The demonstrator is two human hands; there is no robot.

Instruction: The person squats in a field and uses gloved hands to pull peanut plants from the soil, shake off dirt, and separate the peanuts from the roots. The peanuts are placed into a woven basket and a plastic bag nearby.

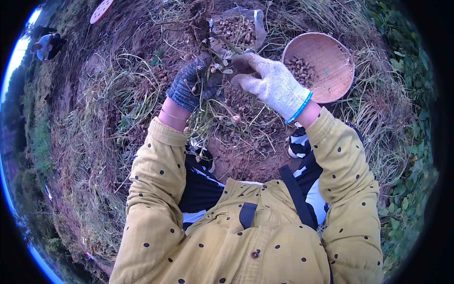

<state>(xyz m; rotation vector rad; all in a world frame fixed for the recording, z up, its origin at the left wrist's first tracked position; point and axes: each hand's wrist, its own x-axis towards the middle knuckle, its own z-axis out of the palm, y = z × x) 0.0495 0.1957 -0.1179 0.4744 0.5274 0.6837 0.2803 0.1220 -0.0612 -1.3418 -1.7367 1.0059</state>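
My left hand (pixel 191 83), in a dark grey knit glove, grips a pulled peanut plant (pixel 204 67). The plant's tangled brown roots (pixel 198 21) rise above the fist, and its green stems hang down towards my left knee. A few pale pods dangle among them, one pod (pixel 235 119) below and between my hands. My right hand (pixel 267 76), in a white knit glove with a blue cuff, is just right of the plant. Its thumb and fingers are parted, and nothing shows between them. Whether the fingertips touch a stem is hard to tell.
Beyond my hands stands a clear plastic bag (pixel 260 30) holding many peanuts (pixel 236 32). A round woven bamboo basket (pixel 333 71) with peanuts (pixel 299 69) in it lies at right. Dry vines (pixel 103 142) cover the soil. Far left, a person (pixel 48 46) crouches; a red-rimmed disc (pixel 101 10) lies up top.
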